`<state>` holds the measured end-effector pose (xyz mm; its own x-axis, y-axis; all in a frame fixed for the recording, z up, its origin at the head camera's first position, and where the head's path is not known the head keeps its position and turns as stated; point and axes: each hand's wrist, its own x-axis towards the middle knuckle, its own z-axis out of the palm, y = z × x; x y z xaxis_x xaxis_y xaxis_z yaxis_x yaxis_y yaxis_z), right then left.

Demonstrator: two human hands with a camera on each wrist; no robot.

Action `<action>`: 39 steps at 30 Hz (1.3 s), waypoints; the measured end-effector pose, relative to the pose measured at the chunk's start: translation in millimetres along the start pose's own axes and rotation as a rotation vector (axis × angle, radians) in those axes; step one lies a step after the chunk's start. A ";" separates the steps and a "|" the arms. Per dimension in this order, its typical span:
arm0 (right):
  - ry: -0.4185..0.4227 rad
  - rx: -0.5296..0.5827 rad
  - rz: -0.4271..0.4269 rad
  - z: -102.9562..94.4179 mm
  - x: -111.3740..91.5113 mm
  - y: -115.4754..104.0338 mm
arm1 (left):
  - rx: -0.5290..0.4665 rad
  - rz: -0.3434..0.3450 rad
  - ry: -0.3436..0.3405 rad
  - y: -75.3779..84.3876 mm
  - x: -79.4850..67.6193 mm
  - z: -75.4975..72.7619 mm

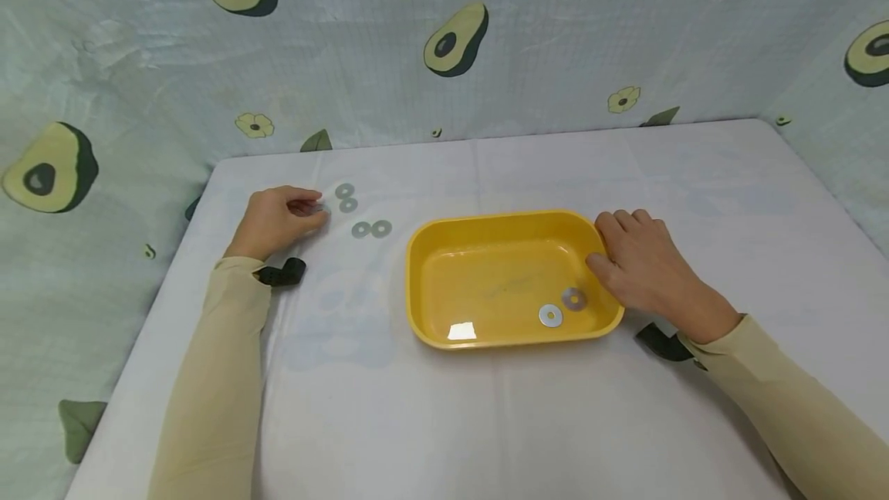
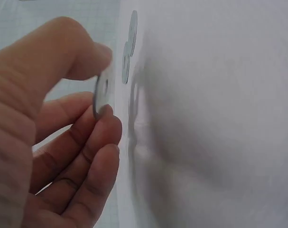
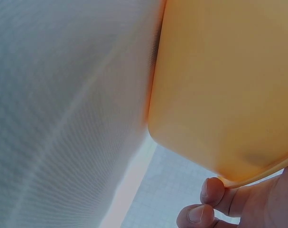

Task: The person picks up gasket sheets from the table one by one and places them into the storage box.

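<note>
My left hand pinches a flat metal washer between thumb and fingertips, close over the table at its left side. In the left wrist view the washer stands on edge, its hole showing. Just right of this hand lie several more washers in two touching pairs. My right hand grips the right rim of a yellow tray, thumb on the inner side. From the right wrist view, fingertips curl under the rim. Two washers lie inside the tray near its right front corner.
A white cloth covers the table. Behind and to the left hangs a pale sheet printed with avocados. Black straps sit at both wrists, below the sleeves.
</note>
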<state>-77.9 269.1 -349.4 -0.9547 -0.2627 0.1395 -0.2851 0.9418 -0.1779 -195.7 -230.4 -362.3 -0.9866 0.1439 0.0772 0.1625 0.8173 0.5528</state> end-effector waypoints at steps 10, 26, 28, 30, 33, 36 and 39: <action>-0.021 0.031 -0.003 -2.2 -0.6 -0.8 | 0.005 0.003 0.069 4.7 -9.0 -11.9; -0.020 0.025 0.009 -2.7 -2.4 -0.9 | 0.024 0.282 0.165 41.2 -15.2 -6.8; -0.025 0.024 0.013 -3.0 -2.1 -0.9 | 0.024 0.326 0.173 43.4 -17.6 -5.8; -0.027 0.022 0.014 -3.2 -1.9 -0.8 | 0.031 0.373 0.180 46.2 -19.7 -5.2; -0.027 0.022 0.013 -3.1 -1.9 -0.5 | 0.049 0.458 0.181 52.1 -22.5 -4.4; -0.026 0.021 0.011 -3.1 -2.0 -0.6 | 0.062 0.525 0.172 59.0 -25.2 -3.3; -0.024 0.020 0.006 -3.0 -1.7 -0.7 | 0.059 0.567 0.161 66.4 -29.2 -3.5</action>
<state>-75.8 269.5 -346.6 -0.9582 -0.2618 0.1153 -0.2805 0.9392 -0.1981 -156.1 -182.3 -325.0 -0.7349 0.4843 0.4747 0.6610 0.6680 0.3419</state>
